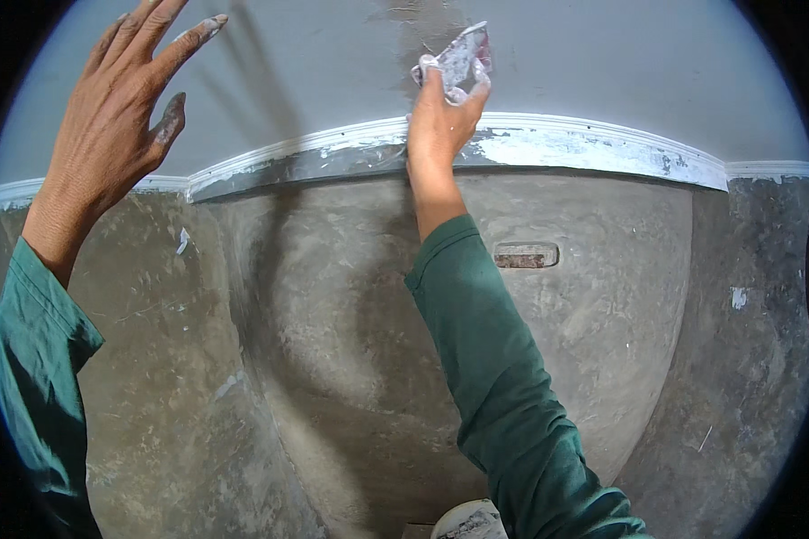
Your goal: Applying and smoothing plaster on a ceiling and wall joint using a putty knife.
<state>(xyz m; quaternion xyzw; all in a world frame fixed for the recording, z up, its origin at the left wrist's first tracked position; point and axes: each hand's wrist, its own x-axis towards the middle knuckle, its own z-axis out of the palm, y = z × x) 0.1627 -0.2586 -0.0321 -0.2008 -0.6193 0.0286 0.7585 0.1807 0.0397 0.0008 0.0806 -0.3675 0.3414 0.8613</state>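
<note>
Fingers [175, 49] of the left hand [108, 126] reach up over a smooth grey surface [333, 54], spread apart, their tips smeared white; that grip has hold of nothing. Its green sleeve [40, 341] runs down to the lower left. A white fleck [182, 241] marks the rough brown-grey surface [157, 314] beside it. Ridged trim [557, 144], patchily white, bows across between the two surfaces. Near the middle, the right hand [442, 130] crosses it, thumb and fingers closed around a small, white-smeared piece [466, 56] with dark red patches, just beside a brownish stripe [418, 36]; whether it touches the grey surface, I cannot tell. Farther right, a small recess [526, 255] shows a reddish-brown lower part.
</note>
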